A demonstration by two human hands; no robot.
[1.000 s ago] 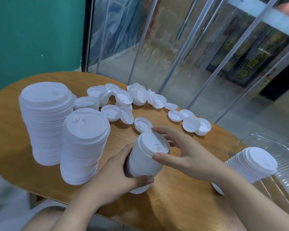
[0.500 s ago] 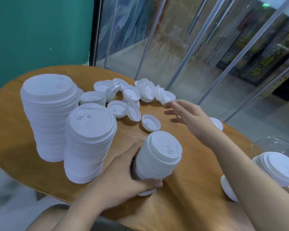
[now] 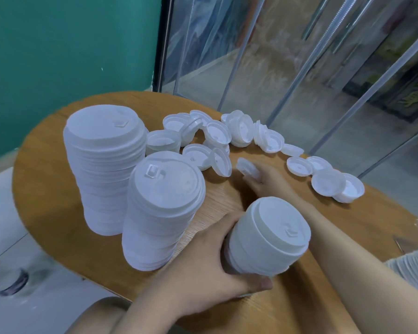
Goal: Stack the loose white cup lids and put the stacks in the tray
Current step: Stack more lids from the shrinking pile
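From my head camera, my left hand [image 3: 210,268] wraps around a short stack of white cup lids [image 3: 266,237], thumb under its near side, holding it tilted above the round wooden table [image 3: 287,297]. My right arm reaches past it, and my right hand [image 3: 263,179] pinches a single loose lid [image 3: 247,168] at the fingertips, beside the scattered lids [image 3: 227,138]. Two tall lid stacks [image 3: 130,179] stand at my left.
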